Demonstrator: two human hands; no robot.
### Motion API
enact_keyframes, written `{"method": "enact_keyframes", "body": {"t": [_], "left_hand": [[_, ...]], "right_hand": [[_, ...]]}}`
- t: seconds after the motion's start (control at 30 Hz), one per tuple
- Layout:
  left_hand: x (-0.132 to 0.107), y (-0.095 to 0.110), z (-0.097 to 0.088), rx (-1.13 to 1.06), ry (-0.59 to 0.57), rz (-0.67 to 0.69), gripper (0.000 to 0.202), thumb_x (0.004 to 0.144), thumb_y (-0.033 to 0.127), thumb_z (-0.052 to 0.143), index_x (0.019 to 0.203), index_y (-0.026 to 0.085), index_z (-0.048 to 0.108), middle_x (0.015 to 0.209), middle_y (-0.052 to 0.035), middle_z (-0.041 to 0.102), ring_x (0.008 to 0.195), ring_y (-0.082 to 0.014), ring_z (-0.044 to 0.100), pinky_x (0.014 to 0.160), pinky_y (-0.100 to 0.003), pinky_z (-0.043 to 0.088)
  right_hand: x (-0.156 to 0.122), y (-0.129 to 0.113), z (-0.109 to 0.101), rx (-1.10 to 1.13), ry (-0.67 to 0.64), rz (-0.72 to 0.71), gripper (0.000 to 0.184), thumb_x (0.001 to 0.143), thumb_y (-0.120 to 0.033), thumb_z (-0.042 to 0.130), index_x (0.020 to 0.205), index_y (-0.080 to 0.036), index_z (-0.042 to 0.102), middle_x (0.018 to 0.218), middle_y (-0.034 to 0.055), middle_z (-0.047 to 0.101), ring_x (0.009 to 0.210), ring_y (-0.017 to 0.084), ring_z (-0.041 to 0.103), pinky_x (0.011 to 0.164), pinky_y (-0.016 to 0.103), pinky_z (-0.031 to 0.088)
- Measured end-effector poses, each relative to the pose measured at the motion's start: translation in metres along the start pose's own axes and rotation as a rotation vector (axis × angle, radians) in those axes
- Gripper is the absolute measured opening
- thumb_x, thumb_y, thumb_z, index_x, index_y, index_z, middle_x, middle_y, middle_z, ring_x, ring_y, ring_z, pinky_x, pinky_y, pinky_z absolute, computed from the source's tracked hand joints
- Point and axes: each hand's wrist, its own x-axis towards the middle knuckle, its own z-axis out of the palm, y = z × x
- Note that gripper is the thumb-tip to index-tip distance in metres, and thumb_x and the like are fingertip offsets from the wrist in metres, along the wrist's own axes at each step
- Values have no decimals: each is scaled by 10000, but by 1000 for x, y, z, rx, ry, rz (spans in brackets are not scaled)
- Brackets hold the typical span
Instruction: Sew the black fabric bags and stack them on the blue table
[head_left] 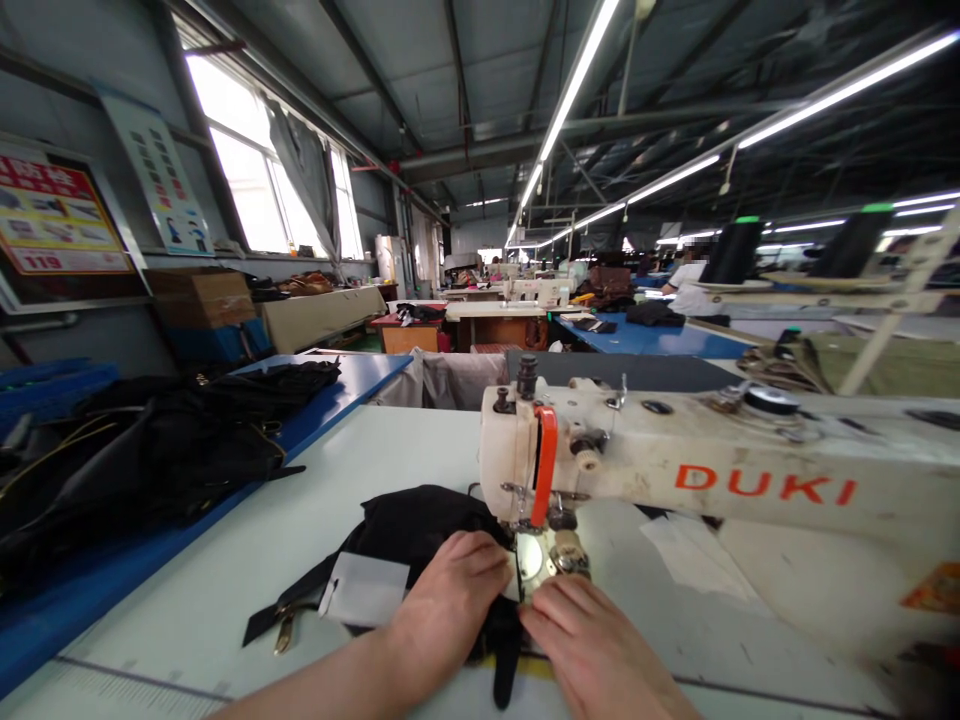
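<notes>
A black fabric piece lies on the pale sewing table, its right edge under the head of a sewing machine. A white rectangular patch rests on it, and a metal zipper pull hangs at its left end. My left hand grips the cloth just left of the lit needle area, fingers bent together. Close to the front of the presser foot, my right hand has its fingers curled on the cloth edge. A dark strap end sticks out between my hands. The needle tip cannot be made out.
Black bags or cloth are heaped on the blue table to the left. White paper or cloth lies under the machine arm. Black thread cones stand at the right. Farther back are other machines and a person.
</notes>
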Motion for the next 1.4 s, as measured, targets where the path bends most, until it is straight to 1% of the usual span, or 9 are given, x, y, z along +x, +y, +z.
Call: {"method": "enact_keyframes", "body": {"t": [0.2,0.33,0.47,0.57,0.7,0.77,0.83,1.07,1.4], "left_hand": [[-1,-1,-1,-24,-51,52,160,924,166,519,1064,172,597,1077,-36,648,1036,-197,535,942,-346,410],[-2,-4,1,-20,-68,56,166,934,179,507,1079,179,589,1102,-27,642,1047,-188,532,955,-341,395],[-2,-6,3,22,-100,70,155,936,186,507,1061,174,598,1065,-36,656,1020,-195,559,940,-350,411],[-2,-7,2,44,-122,90,196,925,176,523,1110,175,590,1084,-48,661,1039,-207,574,945,-356,422],[-3,-6,-3,45,-154,90,233,924,166,502,1142,187,581,1125,-51,650,1080,-213,566,961,-358,422],[-3,-5,-8,34,-178,91,251,913,137,488,1140,187,582,1136,-49,644,1096,-209,559,976,-354,415],[-4,-3,-12,17,-186,89,289,893,100,469,1146,184,581,1149,-51,636,1112,-205,551,995,-353,405],[-6,0,-24,-23,-218,89,369,861,64,426,1184,181,561,1190,-71,604,1124,-200,547,1012,-332,401],[-7,-4,-23,-22,-242,76,355,873,76,422,1182,194,552,1189,-60,604,1092,-196,554,1003,-348,388]], "right_hand": [[1,-2,-3,27,7,39,174,768,-91,577,897,-200,618,867,18,603,827,189,508,788,310,409],[3,-3,-4,46,-29,52,166,767,-100,576,889,-203,623,876,25,604,830,196,509,773,319,418],[3,-5,-5,63,-68,74,192,780,-85,548,910,-202,628,900,35,601,852,207,507,787,337,424],[3,-5,-11,119,-84,100,234,791,-54,509,924,-204,630,913,38,591,884,214,501,810,347,425],[5,-4,-19,199,-18,175,299,831,-13,410,935,-196,622,909,45,569,887,207,497,797,346,427],[9,-4,-19,171,16,206,319,840,-15,398,1004,-188,609,938,55,566,899,215,494,806,364,426],[14,-4,-17,124,10,217,324,838,-28,417,1055,-186,600,975,64,566,922,228,491,831,384,421],[22,-7,-17,13,-61,215,337,830,-21,427,1063,-177,614,994,79,566,940,239,487,853,392,411],[22,-8,-14,-50,-82,216,363,802,-8,457,1094,-171,598,1043,86,567,972,242,483,883,393,388]]}}
